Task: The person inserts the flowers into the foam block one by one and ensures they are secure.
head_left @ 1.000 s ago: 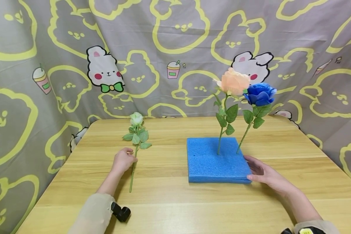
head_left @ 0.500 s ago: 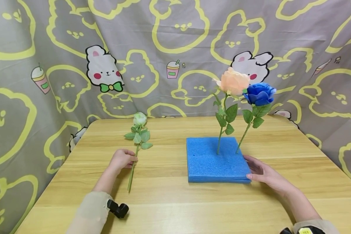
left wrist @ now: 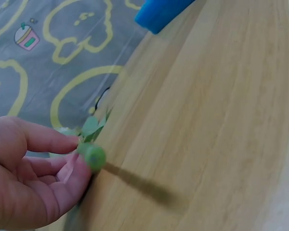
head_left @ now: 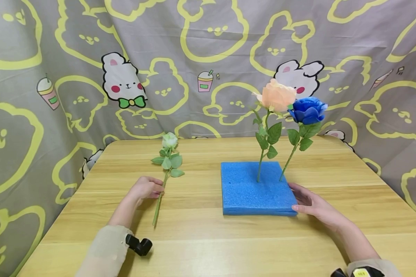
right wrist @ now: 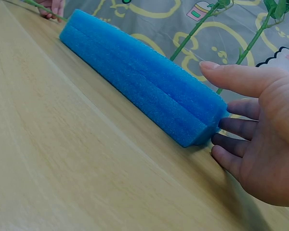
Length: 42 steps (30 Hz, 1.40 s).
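My left hand (head_left: 147, 188) pinches the green stem of a pale white-green rose (head_left: 170, 141) between thumb and fingers. In the left wrist view the stem's cut end (left wrist: 95, 158) points toward the camera, just past the fingertips, with a shadow on the table. A blue foam block (head_left: 254, 196) lies flat to the right of centre. Against its right side rests my right hand (head_left: 317, 207), fingers fairly straight and thumb by the front corner. A peach rose (head_left: 276, 96) and a blue rose (head_left: 308, 110) stand in the foam, the blue one leaning right.
The wooden table (head_left: 194, 246) carries the foam. Behind it hangs a grey curtain (head_left: 180, 42) with yellow cartoon outlines. Between the left-hand rose and the foam lies a stretch of tabletop. Each forearm wears a small black camera (head_left: 138, 244).
The white-green rose's head has shifted right, and its lower stem has lifted slightly off the table in my left hand's grip. My right hand and the foam have stayed put.
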Motion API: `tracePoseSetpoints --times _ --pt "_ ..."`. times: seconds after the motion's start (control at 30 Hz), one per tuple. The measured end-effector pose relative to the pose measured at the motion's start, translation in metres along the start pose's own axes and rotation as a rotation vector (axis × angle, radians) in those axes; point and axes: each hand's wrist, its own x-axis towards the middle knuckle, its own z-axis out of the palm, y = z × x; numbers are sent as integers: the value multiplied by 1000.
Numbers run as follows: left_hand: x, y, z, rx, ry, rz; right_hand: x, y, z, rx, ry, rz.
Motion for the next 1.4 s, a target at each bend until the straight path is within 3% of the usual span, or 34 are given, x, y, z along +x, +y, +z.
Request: tracePoseSetpoints --times 0.23,0.8,1.03,1.4 --pt "2 1 2 -83 -105 -1 0 -1 0 2 1 3" --pt "4 8 12 -205 -254 69 -1 0 0 7 3 8" --pt "5 16 21 -246 -238 116 0 0 0 3 5 5" --pt "4 36 47 -224 -144 192 0 -1 0 11 -2 3"
